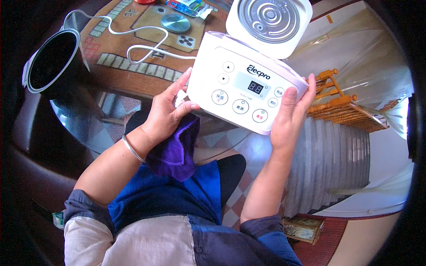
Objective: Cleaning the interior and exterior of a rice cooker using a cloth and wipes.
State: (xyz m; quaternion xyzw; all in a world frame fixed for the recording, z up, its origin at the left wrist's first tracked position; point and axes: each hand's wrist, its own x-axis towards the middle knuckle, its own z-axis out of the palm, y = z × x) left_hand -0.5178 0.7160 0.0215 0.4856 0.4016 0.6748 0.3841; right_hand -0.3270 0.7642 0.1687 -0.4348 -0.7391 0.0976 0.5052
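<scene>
A white Elecpro rice cooker [213, 73] is tilted up before me, its button panel facing me. Its lid [299, 36] is swung back, showing a round metal inner plate [270, 20]. My left hand [169, 109] grips the cooker's left side. A purple cloth [179, 149] hangs beneath that hand, and a bit of white material [180, 97] shows between thumb and fingers. On the opposite side, my right hand [289, 116] holds the lower right corner, thumb on the front panel. A white power cord [146, 46] runs from the cooker's left across the table.
A dark pot with a pale rim [76, 36] stands at the left of the glass-edged table. On the brown patterned table mat [116, 78] lie a round metal disc [175, 23], a blue plastic packet [189, 8] and a red object [144, 1]. Stairs [326, 159] with a wooden railing [346, 111] rise at right.
</scene>
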